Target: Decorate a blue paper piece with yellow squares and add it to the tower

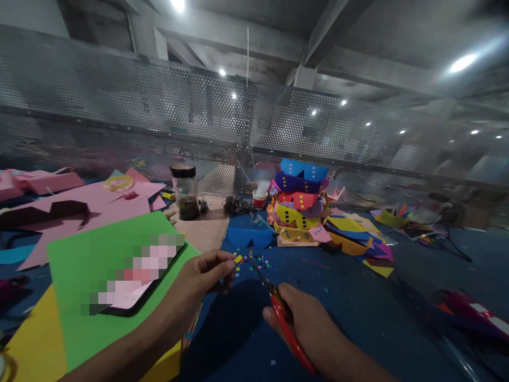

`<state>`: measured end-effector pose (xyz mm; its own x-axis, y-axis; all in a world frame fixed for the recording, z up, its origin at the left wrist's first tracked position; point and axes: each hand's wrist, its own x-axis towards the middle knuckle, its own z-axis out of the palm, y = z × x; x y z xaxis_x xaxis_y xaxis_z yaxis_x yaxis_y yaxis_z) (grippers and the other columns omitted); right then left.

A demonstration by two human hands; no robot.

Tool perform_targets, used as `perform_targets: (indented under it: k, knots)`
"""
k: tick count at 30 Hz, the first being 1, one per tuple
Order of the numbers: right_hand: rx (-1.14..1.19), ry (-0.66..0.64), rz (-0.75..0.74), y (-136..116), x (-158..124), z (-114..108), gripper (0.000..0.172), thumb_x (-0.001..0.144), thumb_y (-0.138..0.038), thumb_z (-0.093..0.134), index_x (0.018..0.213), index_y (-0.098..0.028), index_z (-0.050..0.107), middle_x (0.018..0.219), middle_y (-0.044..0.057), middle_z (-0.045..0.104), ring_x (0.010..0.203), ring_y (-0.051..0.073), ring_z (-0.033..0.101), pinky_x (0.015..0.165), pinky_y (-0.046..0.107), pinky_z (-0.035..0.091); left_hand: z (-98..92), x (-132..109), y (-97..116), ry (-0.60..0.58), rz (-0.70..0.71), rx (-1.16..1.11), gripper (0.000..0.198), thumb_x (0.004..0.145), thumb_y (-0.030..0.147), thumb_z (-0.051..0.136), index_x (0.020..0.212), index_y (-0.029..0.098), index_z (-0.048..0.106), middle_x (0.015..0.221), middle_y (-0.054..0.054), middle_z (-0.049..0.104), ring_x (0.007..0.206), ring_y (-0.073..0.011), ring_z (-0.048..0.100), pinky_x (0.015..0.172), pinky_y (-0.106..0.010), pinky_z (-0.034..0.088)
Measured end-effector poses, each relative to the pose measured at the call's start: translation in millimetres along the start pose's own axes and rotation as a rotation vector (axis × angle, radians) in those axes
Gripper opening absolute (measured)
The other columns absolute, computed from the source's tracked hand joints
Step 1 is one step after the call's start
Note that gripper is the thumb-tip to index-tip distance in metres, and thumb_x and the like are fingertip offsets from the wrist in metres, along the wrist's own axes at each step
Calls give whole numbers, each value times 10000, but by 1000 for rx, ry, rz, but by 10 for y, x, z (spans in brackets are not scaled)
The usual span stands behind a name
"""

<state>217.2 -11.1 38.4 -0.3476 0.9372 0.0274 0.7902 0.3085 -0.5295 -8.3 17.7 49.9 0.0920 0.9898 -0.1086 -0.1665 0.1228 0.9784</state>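
Observation:
My left hand (212, 269) is closed in a pinch on a small yellow piece of paper (238, 259) over the blue tabletop. In my right hand (304, 313) is a pair of scissors with red handles (287, 330). Their dark blades point up and left, toward the yellow piece, apart from it as far as I can see. Tiny coloured paper bits (258, 260) lie scattered just beyond the blades. Behind them rests a blue folded paper shape (250, 237). The fingers of my left hand partly hide one another.
A phone (137, 297) lies on a green sheet (79, 276) at left. A lidded jar (186, 193) stands behind it. Cut coloured paper shapes (300, 204) are piled at back right beside a cup (260, 197). A perforated metal screen (214, 116) borders the table.

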Motion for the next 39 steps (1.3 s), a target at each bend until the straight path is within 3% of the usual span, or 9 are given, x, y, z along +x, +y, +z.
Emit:
perform_targets:
  k: [3, 11, 22, 39]
  knots:
    - [-11, -13, 2, -37, -6, -24, 254, 881, -433, 529, 758, -216, 484, 767, -21, 615, 612, 127, 512, 535, 236, 252, 12, -11, 23, 41, 13, -6, 224, 711, 338, 757, 830, 177, 656, 657, 33, 601, 615, -108, 544, 576, -209, 432]
    - [-43, -28, -12, -41, -6, -7, 219, 873, -422, 555, 805, -219, 509, 855, -11, 629, 635, 129, 529, 543, 237, 273, 35, -39, 74, 18, 27, 24, 213, 724, 361, 735, 777, 171, 656, 660, 20, 589, 628, -116, 523, 584, -211, 420]
    - [-48, -17, -13, -27, 13, 33, 208, 881, -404, 557, 794, -216, 539, 811, -17, 647, 641, 131, 560, 558, 242, 294, 20, -15, 18, -32, 20, 16, 193, 754, 349, 715, 787, 176, 635, 643, 28, 596, 600, -105, 522, 562, -206, 414]
    - [-98, -24, -16, 1, 8, 36, 249, 892, -419, 532, 762, -206, 546, 788, -8, 656, 627, 126, 564, 548, 240, 293, 34, -29, 41, -15, 6, 34, 209, 707, 362, 731, 760, 182, 637, 613, 30, 603, 576, -114, 530, 556, -215, 415]
